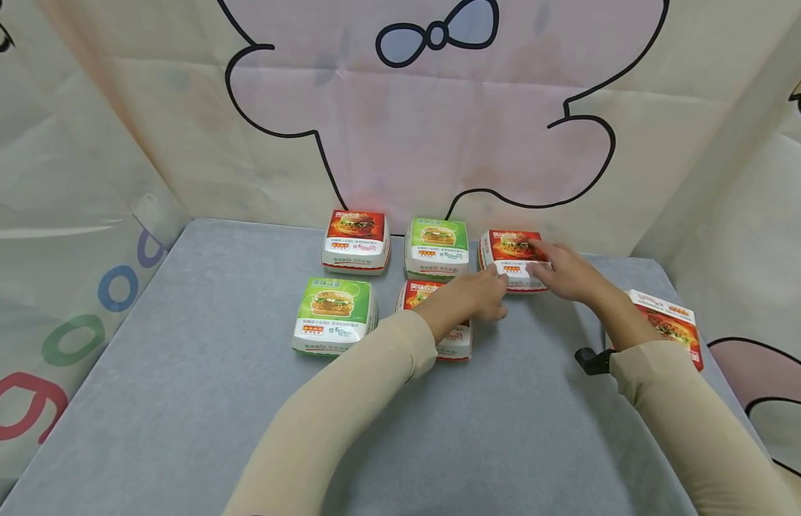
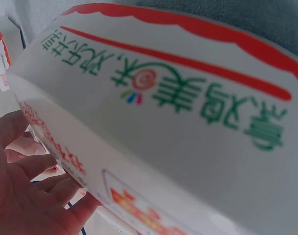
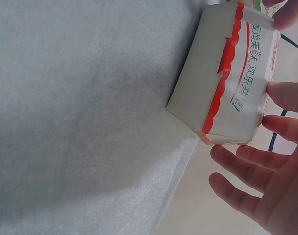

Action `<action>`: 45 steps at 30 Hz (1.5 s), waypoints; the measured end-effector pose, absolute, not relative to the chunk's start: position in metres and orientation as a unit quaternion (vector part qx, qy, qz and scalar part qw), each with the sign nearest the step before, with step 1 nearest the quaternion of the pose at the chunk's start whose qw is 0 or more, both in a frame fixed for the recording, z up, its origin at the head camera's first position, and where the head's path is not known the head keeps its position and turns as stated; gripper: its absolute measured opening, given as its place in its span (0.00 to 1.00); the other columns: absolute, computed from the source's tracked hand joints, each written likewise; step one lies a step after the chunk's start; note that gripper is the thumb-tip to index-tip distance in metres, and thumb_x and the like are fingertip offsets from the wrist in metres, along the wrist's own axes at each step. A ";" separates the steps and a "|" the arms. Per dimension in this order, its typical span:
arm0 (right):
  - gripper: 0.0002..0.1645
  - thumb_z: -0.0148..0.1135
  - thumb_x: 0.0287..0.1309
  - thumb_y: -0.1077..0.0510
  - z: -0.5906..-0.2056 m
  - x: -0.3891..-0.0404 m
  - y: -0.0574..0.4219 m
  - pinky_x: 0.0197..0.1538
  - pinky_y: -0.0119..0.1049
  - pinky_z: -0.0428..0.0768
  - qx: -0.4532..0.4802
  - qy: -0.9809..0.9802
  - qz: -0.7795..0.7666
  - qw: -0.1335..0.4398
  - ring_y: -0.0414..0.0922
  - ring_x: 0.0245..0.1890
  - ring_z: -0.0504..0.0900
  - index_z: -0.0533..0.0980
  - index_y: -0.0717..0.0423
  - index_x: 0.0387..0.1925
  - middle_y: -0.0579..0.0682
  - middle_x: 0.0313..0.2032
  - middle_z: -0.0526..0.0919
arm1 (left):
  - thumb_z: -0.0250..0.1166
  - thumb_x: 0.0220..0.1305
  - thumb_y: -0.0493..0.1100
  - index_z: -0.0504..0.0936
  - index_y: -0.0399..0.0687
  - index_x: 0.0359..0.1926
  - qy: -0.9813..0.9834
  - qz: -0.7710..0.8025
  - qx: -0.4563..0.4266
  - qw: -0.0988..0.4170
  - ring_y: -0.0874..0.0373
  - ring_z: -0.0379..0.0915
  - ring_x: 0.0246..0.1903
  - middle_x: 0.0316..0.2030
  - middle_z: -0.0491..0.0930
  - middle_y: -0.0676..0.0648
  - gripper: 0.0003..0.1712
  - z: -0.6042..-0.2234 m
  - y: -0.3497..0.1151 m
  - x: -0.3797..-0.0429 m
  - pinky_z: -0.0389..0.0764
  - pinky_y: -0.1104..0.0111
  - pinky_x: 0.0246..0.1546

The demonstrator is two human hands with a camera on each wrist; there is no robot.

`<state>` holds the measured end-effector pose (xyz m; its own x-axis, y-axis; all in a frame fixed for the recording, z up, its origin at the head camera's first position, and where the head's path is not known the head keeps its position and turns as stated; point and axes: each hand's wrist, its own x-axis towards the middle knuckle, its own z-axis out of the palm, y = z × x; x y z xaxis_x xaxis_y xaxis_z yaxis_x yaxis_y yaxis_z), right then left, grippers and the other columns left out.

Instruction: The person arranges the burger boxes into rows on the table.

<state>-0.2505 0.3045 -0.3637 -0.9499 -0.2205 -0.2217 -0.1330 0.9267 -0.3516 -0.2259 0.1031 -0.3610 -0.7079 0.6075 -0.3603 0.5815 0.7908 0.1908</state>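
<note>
A red-and-white burger box (image 1: pixel 511 247) sits at the right end of the back row. My left hand (image 1: pixel 482 295) is at its front left corner, with fingers loosely extended. My right hand (image 1: pixel 564 272) touches its right side; thumb and fingers look fairly straight and spread in the right wrist view, against the box (image 3: pixel 247 73). Under my left forearm lies another red burger box (image 1: pixel 453 344), partly hidden. Its white side wall (image 2: pixel 154 107) fills much of the left wrist view, beside the left fingers.
A red box (image 1: pixel 355 240) and a green box (image 1: pixel 437 244) stand along the back edge. Another green box (image 1: pixel 334 315) is at front left. One more red box (image 1: pixel 671 322) lies at the right edge, partly behind the right forearm. Printed cloth (image 1: pixel 400 143) hangs behind the grey table (image 1: pixel 181 401).
</note>
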 end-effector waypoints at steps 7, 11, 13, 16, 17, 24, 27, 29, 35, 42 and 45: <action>0.40 0.49 0.74 0.48 -0.365 -0.250 0.302 0.64 0.71 0.58 -0.082 0.975 -0.168 0.123 0.71 0.69 0.55 0.50 0.61 0.77 0.75 0.70 0.54 | 0.53 0.74 0.58 0.53 0.50 0.78 0.927 0.026 0.320 0.194 0.57 0.55 0.73 0.77 0.50 0.46 0.40 -0.361 0.102 -0.225 0.65 0.64 0.67; 0.38 0.49 0.74 0.50 -0.366 -0.251 0.301 0.64 0.72 0.58 -0.082 0.976 -0.169 0.112 0.71 0.69 0.55 0.52 0.62 0.76 0.74 0.70 0.55 | 0.53 0.74 0.58 0.53 0.50 0.78 0.927 0.025 0.321 0.191 0.58 0.57 0.71 0.76 0.51 0.46 0.40 -0.360 0.101 -0.224 0.67 0.64 0.65; 0.38 0.50 0.73 0.51 -0.367 -0.252 0.301 0.64 0.72 0.57 -0.081 0.976 -0.171 0.108 0.71 0.69 0.55 0.52 0.62 0.76 0.74 0.70 0.55 | 0.53 0.74 0.58 0.53 0.49 0.78 0.926 0.026 0.326 0.187 0.58 0.58 0.71 0.76 0.52 0.46 0.39 -0.360 0.100 -0.224 0.68 0.64 0.65; 0.38 0.50 0.73 0.51 -0.367 -0.252 0.301 0.64 0.71 0.57 -0.080 0.976 -0.174 0.101 0.70 0.70 0.54 0.53 0.63 0.76 0.73 0.70 0.55 | 0.53 0.74 0.57 0.52 0.49 0.78 0.926 0.032 0.327 0.188 0.58 0.56 0.72 0.77 0.50 0.46 0.40 -0.360 0.098 -0.224 0.66 0.65 0.66; 0.38 0.50 0.73 0.51 -0.367 -0.252 0.301 0.64 0.71 0.57 -0.081 0.976 -0.174 0.099 0.70 0.70 0.54 0.53 0.63 0.75 0.73 0.70 0.55 | 0.53 0.74 0.57 0.52 0.49 0.78 0.926 0.035 0.326 0.189 0.58 0.55 0.72 0.77 0.49 0.46 0.40 -0.359 0.098 -0.224 0.66 0.64 0.66; 0.40 0.46 0.75 0.43 -0.361 -0.245 0.305 0.61 0.70 0.63 -0.089 0.976 -0.175 0.090 0.69 0.65 0.62 0.54 0.66 0.74 0.73 0.70 0.56 | 0.53 0.74 0.57 0.51 0.50 0.79 0.925 0.044 0.330 0.183 0.58 0.50 0.74 0.78 0.47 0.47 0.40 -0.361 0.095 -0.225 0.60 0.65 0.70; 0.40 0.45 0.75 0.43 -0.358 -0.241 0.313 0.57 0.68 0.67 -0.097 0.976 -0.181 0.078 0.69 0.60 0.67 0.55 0.67 0.73 0.73 0.69 0.57 | 0.53 0.74 0.57 0.52 0.50 0.78 0.923 0.051 0.344 0.165 0.57 0.50 0.74 0.78 0.48 0.47 0.39 -0.363 0.092 -0.225 0.60 0.63 0.70; 0.40 0.45 0.75 0.43 -0.356 -0.238 0.321 0.57 0.68 0.67 -0.097 0.975 -0.184 0.074 0.70 0.60 0.68 0.55 0.67 0.74 0.73 0.69 0.57 | 0.54 0.74 0.56 0.53 0.51 0.78 0.921 0.060 0.353 0.154 0.57 0.50 0.74 0.78 0.49 0.47 0.38 -0.363 0.089 -0.223 0.60 0.62 0.70; 0.41 0.41 0.76 0.41 -0.352 -0.225 0.355 0.58 0.73 0.64 -0.076 0.970 -0.213 0.086 0.73 0.64 0.61 0.49 0.65 0.76 0.74 0.71 0.53 | 0.53 0.74 0.54 0.55 0.55 0.78 0.911 0.127 0.364 0.147 0.56 0.54 0.73 0.77 0.51 0.49 0.37 -0.360 0.081 -0.215 0.62 0.58 0.69; 0.37 0.39 0.77 0.47 -0.350 -0.207 0.393 0.54 0.77 0.61 -0.063 0.967 -0.240 0.060 0.77 0.63 0.59 0.50 0.67 0.75 0.80 0.67 0.55 | 0.53 0.74 0.53 0.55 0.53 0.78 0.896 0.203 0.373 0.131 0.54 0.57 0.72 0.77 0.50 0.47 0.37 -0.361 0.071 -0.202 0.64 0.60 0.68; 0.36 0.39 0.77 0.48 -0.351 -0.199 0.408 0.52 0.79 0.61 -0.057 0.966 -0.247 0.056 0.79 0.61 0.58 0.49 0.69 0.74 0.82 0.65 0.55 | 0.54 0.74 0.54 0.54 0.53 0.78 0.888 0.240 0.369 0.130 0.54 0.54 0.73 0.78 0.49 0.47 0.37 -0.362 0.068 -0.199 0.62 0.59 0.69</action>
